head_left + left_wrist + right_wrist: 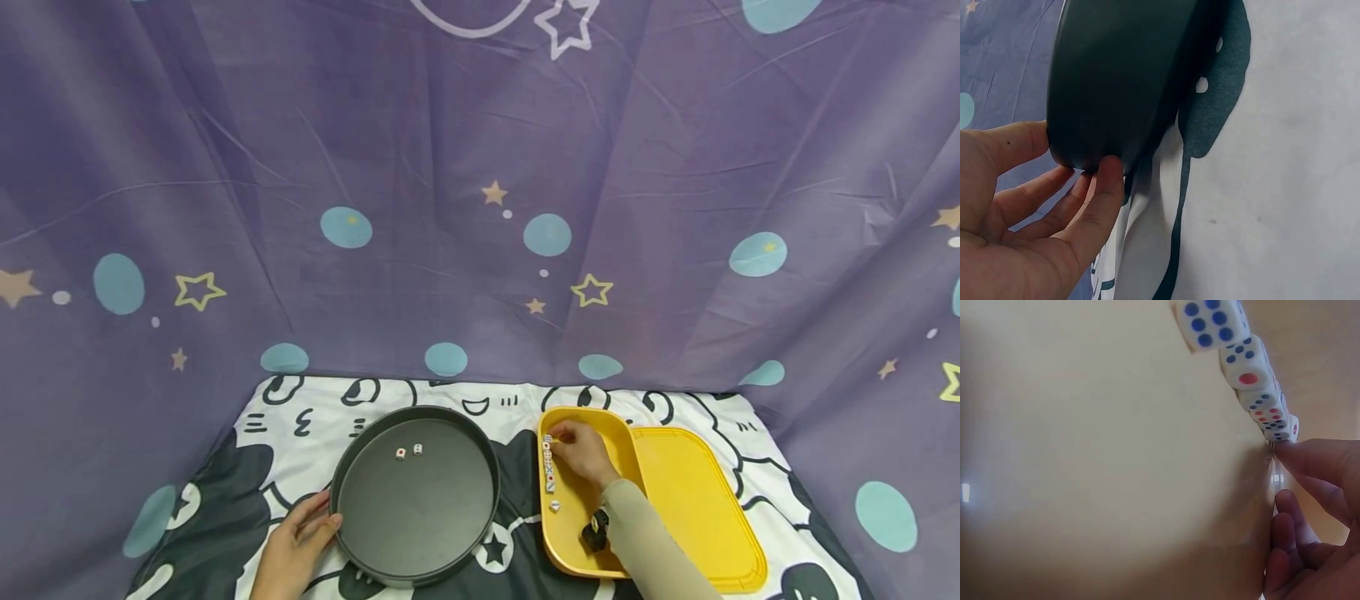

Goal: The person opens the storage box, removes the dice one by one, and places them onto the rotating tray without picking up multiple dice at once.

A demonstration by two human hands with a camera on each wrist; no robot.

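A round dark pan (pixel 416 508) lies on the patterned cloth, two white dice (pixel 401 453) in it near the far side. At its left edge my left hand (pixel 296 546) holds the wall, fingertips on the rim and outer side. Inside a yellow tray (pixel 592 567) my right hand (pixel 583 452) pinches a die (pixel 1295 427) at the far end of a row of dice (pixel 549 471) along the left wall; the fingertips partly hide it. One more die (pixel 555 506) sits apart, nearer me. Blue and red pips show on the row in the right wrist view.
A flat yellow lid (pixel 697 500) lies right of the tray. Beside my right sleeve (pixel 652 542) a small black object (pixel 596 532) overlaps the tray. Behind the cloth (pixel 517 400) hangs a purple curtain (pixel 450 208) with stars and blue dots.
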